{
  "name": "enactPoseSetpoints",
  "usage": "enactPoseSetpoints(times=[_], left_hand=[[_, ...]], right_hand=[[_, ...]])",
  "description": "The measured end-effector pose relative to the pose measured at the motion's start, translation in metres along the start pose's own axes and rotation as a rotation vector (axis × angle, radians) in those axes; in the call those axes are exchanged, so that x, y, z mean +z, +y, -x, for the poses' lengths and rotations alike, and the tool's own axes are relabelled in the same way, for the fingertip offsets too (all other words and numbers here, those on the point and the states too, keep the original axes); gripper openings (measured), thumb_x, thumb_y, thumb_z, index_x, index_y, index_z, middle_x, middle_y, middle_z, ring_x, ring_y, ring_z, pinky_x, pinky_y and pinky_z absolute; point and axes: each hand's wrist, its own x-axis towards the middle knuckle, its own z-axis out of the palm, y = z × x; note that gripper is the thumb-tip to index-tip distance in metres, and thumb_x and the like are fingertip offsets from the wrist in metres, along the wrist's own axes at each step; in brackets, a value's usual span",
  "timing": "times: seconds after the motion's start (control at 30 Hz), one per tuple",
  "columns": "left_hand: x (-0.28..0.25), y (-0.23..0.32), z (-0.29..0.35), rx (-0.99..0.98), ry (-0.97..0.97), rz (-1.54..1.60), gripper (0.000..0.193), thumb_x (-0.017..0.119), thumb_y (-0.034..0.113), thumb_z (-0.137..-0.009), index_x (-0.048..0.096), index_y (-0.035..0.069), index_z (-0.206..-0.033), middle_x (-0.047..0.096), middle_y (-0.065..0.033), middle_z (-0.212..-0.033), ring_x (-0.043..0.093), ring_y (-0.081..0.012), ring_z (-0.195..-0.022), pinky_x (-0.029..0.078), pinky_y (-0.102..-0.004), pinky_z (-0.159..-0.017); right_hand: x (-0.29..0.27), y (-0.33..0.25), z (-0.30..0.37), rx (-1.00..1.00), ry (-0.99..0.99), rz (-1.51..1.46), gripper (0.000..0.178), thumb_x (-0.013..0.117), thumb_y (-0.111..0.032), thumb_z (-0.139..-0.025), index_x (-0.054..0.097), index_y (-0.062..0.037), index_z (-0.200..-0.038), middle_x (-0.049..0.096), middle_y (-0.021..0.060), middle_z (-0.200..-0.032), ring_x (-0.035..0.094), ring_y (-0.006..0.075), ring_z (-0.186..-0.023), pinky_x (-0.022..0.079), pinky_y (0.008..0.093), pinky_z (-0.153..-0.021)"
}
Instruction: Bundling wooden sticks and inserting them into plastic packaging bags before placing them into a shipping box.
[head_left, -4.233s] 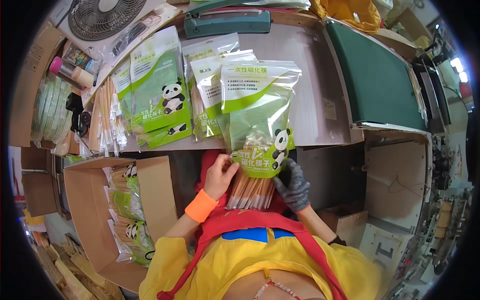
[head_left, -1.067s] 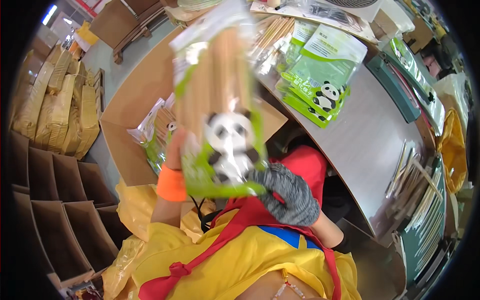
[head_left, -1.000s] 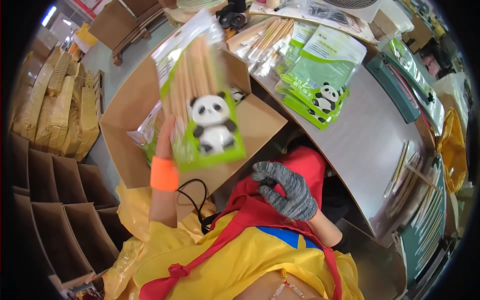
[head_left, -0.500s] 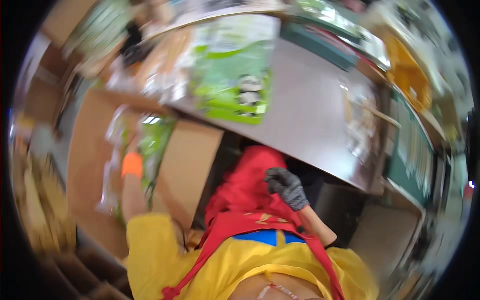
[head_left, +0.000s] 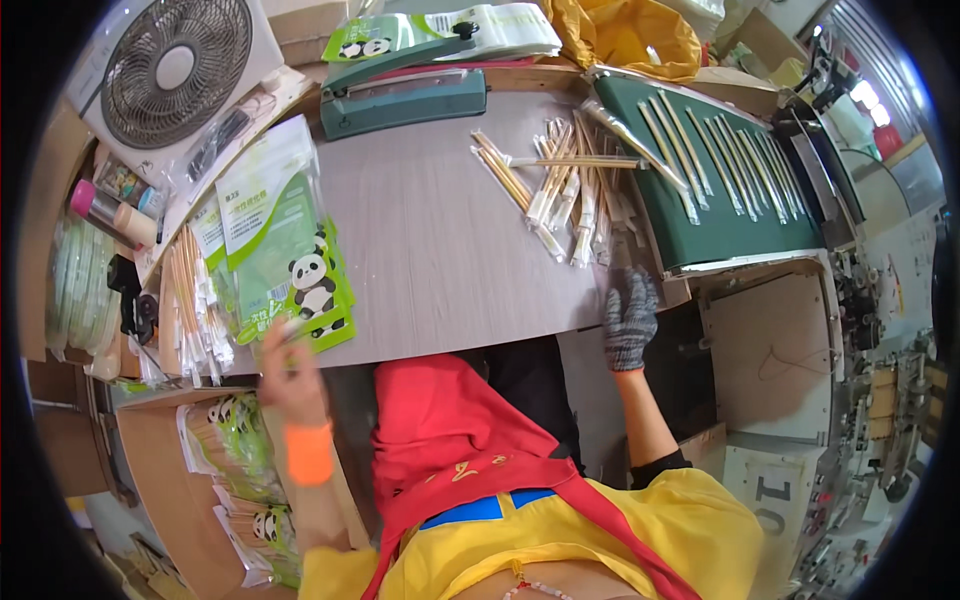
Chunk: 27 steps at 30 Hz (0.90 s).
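Note:
My left hand [head_left: 292, 378], with an orange wristband, is at the table's front edge by the lower corner of some flat green plastic bags with a panda print [head_left: 275, 240]. Its fingers are smeared by motion, so whether they pinch a bag is unclear. In a grey knitted glove, my right hand [head_left: 631, 318] has its fingers stretched out at the right front edge of the table, holding nothing. Just beyond it lies a loose pile of thin wrapped sticks [head_left: 572, 190]. More wrapped sticks [head_left: 195, 300] lie left of the bags.
A cardboard box [head_left: 160, 465] at lower left holds filled panda bags [head_left: 240, 450]. At the back stands a teal bag sealer [head_left: 405, 105]. On the right, a green board [head_left: 690, 235] carries a row of wrapped sticks. A fan [head_left: 175, 70] stands at far left.
The view has turned. My left hand has come up out of the cardboard box to the flat bags. My right hand has gone from above my lap to the table edge, its curled fingers now straightened.

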Motion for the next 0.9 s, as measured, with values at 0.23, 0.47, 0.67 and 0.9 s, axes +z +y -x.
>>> enactPoseSetpoints(times=[0.23, 0.47, 0.67, 0.9], left_hand=[[0.266, 0.078, -0.057, 0.14, -0.62, 0.02, 0.061, 0.067, 0.03, -0.082, 0.043, 0.02, -0.137, 0.056, -0.0164, -0.11, 0.056, -0.0302, -0.101, 0.046, -0.0398, -0.088], [0.348, 0.115, -0.091, 0.392, -0.428, -0.15, 0.058, 0.067, 0.027, -0.079, 0.048, 0.023, -0.133, 0.044, -0.0171, -0.127, 0.033, -0.0405, -0.124, 0.03, -0.0489, -0.104], [0.349, 0.086, -0.121, 0.77, -0.505, -0.369, 0.025, 0.071, 0.028, -0.072, 0.065, 0.018, -0.094, 0.057, -0.0048, -0.105, 0.043, -0.0287, -0.119, 0.029, -0.0519, -0.103], [0.216, 0.044, -0.076, 0.583, -0.567, -0.39, 0.025, 0.071, 0.024, -0.071, 0.062, 0.004, -0.084, 0.06, -0.0113, -0.106, 0.054, -0.0291, -0.103, 0.04, -0.0434, -0.094]], right_hand=[[0.071, 0.084, -0.03, 0.248, -0.354, 0.143, 0.058, 0.05, -0.034, -0.093, 0.036, -0.0029, -0.139, 0.044, 0.0267, -0.135, 0.044, 0.0453, -0.121, 0.038, 0.0458, -0.1], [0.109, 0.08, -0.102, 0.123, -0.28, -0.188, 0.06, 0.056, -0.035, -0.091, 0.037, -0.0059, -0.14, 0.042, 0.0187, -0.14, 0.038, 0.0289, -0.131, 0.029, 0.039, -0.108], [0.13, 0.064, -0.089, 0.218, -0.423, -0.498, 0.049, 0.063, -0.014, -0.084, 0.051, -0.0118, -0.132, 0.054, 0.0125, -0.13, 0.051, 0.0276, -0.12, 0.038, 0.0347, -0.103], [0.106, -0.017, -0.068, 0.001, -0.332, -0.295, 0.042, 0.062, -0.024, -0.083, 0.059, -0.0144, -0.124, 0.06, 0.0113, -0.118, 0.052, 0.0323, -0.111, 0.041, 0.0407, -0.096]])
